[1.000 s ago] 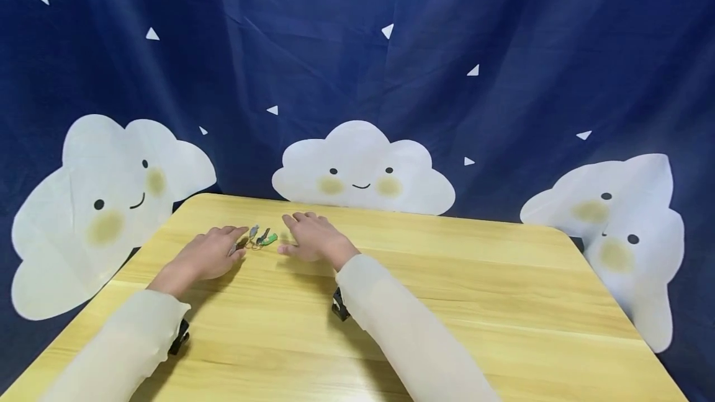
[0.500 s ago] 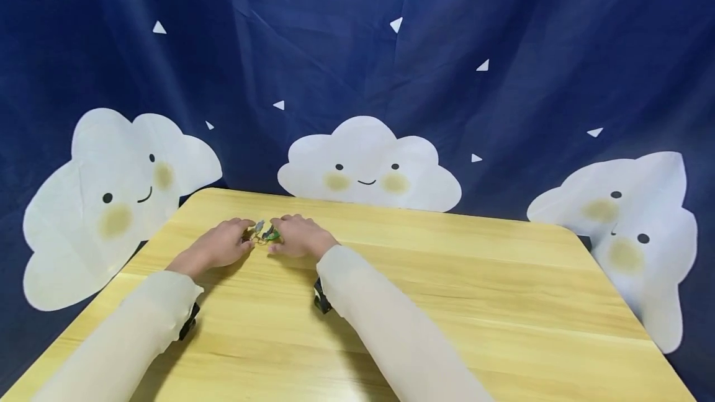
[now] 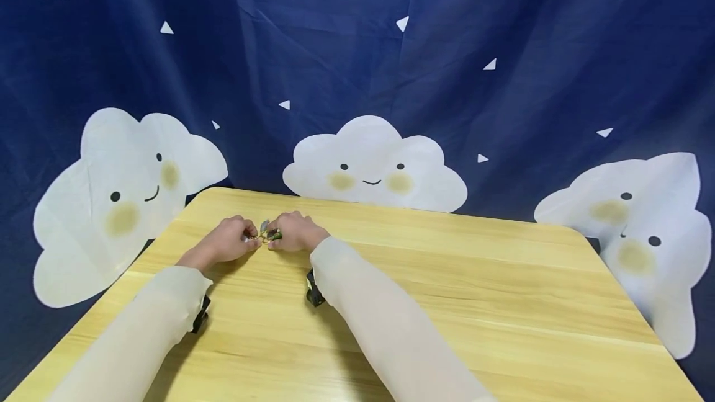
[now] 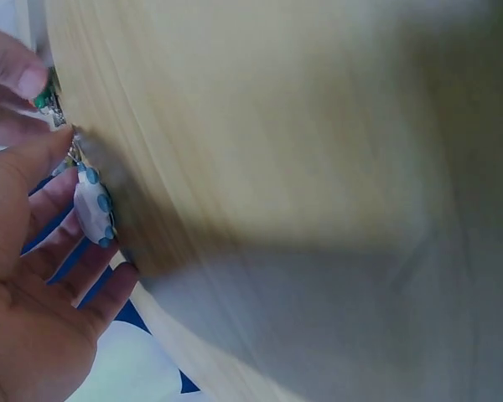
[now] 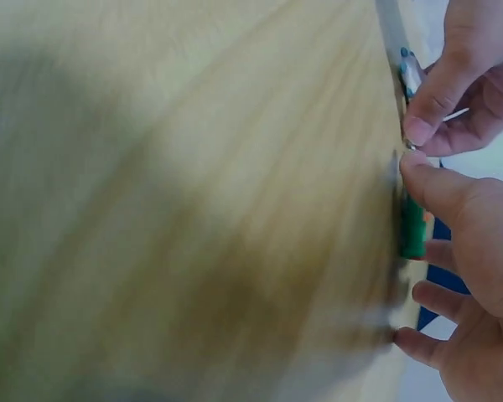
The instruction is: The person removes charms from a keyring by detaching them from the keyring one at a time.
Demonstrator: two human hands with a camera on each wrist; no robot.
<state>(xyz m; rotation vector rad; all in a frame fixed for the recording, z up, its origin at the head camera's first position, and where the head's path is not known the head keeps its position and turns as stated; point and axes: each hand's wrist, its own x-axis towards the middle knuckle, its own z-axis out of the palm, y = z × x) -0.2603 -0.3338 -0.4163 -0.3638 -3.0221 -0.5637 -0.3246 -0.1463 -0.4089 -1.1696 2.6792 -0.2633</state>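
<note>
Keychain (image 3: 265, 226) is in the far left part of the table (image 3: 447, 278), where the left hand (image 3: 228, 238) pinches it near a white-and-blue piece (image 4: 94, 205), and the right hand (image 3: 294, 231) pinches it near a green piece (image 5: 412, 226), with its other fingers standing apart.

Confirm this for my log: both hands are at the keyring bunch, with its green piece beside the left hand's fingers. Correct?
Not quite: the right wrist view shows the green piece beside the right hand, not the left hand. The rest stands.
</note>
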